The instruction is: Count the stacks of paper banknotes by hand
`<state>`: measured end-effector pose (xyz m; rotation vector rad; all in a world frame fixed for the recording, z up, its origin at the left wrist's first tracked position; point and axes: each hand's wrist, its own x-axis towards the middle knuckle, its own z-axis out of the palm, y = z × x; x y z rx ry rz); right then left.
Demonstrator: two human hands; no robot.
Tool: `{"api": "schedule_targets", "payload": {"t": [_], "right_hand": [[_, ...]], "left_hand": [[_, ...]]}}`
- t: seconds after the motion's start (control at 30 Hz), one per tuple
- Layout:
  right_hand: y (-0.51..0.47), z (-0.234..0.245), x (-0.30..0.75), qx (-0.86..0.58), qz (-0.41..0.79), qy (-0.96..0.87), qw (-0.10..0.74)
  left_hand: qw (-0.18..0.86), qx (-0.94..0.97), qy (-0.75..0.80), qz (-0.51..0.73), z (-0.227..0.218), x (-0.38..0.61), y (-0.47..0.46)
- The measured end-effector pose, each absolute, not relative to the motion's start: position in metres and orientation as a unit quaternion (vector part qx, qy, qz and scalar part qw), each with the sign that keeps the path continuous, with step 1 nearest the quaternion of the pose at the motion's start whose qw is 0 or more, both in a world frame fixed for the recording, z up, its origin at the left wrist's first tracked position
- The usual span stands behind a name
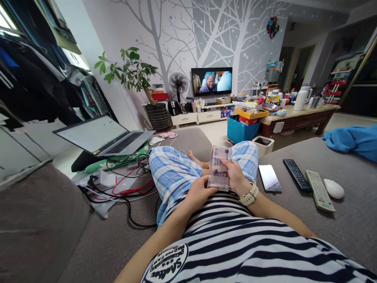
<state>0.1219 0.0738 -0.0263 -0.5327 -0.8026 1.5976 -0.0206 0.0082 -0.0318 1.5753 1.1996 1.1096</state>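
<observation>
A stack of purple-pink banknotes is held upright over my lap, between my crossed legs in blue plaid trousers. My left hand grips its lower left edge, thumb in front and the other fingers mostly hidden behind. At the right edge my right hand holds the notes, with fingers lying across the front. A cream watch is strapped on my right wrist. How many notes are in the stack I cannot tell.
Right of me on the grey sofa lie a phone, a black remote, a beige remote and a white mouse. To the left are an open laptop and tangled cables. A cluttered table stands ahead right.
</observation>
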Motion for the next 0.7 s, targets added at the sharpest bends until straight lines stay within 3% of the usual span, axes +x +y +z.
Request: {"api": "schedule_targets", "payload": {"t": [0.1,0.57,0.7], "right_hand": [[0.076,-0.026,0.123,-0.227,0.685,-0.346,0.599],[0.069,-0.028,0.123,-0.224,0.661,-0.369,0.613],[0.062,-0.029,0.127,-0.154,0.732,-0.398,0.531]], "left_hand": [[0.479,0.606,0.447,0.451,-0.030,-0.019,0.007],[0.559,0.559,0.471,0.392,-0.024,-0.025,0.004],[0.573,0.535,0.472,0.403,-0.022,-0.025,0.001]]}}
